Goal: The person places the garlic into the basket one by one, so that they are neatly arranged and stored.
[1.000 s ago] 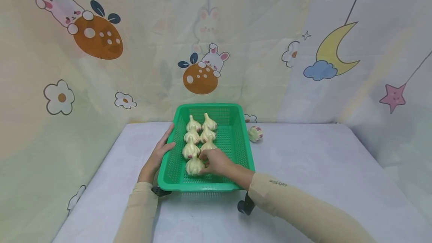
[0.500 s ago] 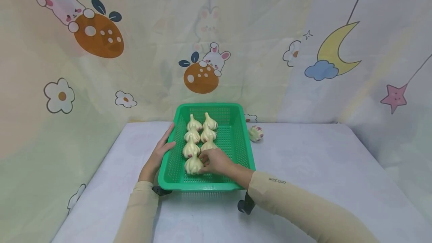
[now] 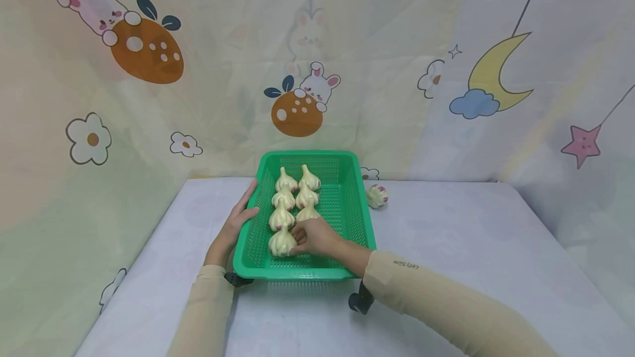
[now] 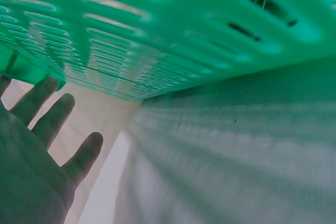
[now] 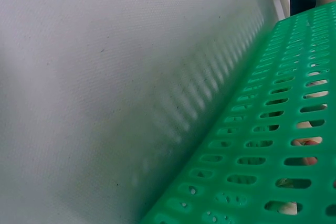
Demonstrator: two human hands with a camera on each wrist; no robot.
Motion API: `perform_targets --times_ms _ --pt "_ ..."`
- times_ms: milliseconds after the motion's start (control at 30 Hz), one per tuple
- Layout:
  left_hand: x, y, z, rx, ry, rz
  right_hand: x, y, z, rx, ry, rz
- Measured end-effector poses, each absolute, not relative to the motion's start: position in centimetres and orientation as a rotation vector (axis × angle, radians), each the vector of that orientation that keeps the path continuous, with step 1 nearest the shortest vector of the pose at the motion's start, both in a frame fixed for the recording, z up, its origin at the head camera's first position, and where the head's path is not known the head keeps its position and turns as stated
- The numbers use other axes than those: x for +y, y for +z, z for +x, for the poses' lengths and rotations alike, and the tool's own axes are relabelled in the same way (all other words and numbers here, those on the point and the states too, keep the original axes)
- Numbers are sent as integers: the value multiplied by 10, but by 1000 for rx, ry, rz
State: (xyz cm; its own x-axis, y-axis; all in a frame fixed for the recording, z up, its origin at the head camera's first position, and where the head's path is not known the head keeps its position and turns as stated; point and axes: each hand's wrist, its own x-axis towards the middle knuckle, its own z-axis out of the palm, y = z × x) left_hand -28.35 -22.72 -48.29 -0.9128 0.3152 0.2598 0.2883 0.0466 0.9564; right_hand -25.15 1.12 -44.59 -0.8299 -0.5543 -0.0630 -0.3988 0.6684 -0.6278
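Note:
In the head view a green plastic basket [image 3: 367, 219] holds several pale garlic bulbs in two columns on its left side. My left hand [image 3: 230, 233] rests along the basket's left side, thumb at the rim; the left wrist view shows its fingers [image 4: 84, 156] extended and spread beside the slotted wall. Inside the basket my right hand [image 3: 317, 237] has its curled fingers and thumb at the right side of the nearest garlic bulb [image 3: 281, 242], pinching it. That bulb stands neck up in the left column. The right hand partly hides the bulb [image 3: 307, 213] behind it.
Another garlic bulb [image 3: 377, 196] with purple streaks lies on the white table [image 3: 446, 236], right of the basket. A printed cloth [image 3: 223, 114] hangs behind. Up close, the basket's slotted wall [image 5: 252, 161] fills part of the right wrist view.
The nearest garlic bulb has shifted slightly left inside the basket, with the right hand at its side. The left hand stays at the basket's side, and the head view has drifted a little.

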Motion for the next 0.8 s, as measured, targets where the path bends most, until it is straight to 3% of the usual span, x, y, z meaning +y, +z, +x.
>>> perform_targets --times_ms 800 --pt "-226 -484 -283 2261 2067 640 15 -442 -248 2745 -786 -788"
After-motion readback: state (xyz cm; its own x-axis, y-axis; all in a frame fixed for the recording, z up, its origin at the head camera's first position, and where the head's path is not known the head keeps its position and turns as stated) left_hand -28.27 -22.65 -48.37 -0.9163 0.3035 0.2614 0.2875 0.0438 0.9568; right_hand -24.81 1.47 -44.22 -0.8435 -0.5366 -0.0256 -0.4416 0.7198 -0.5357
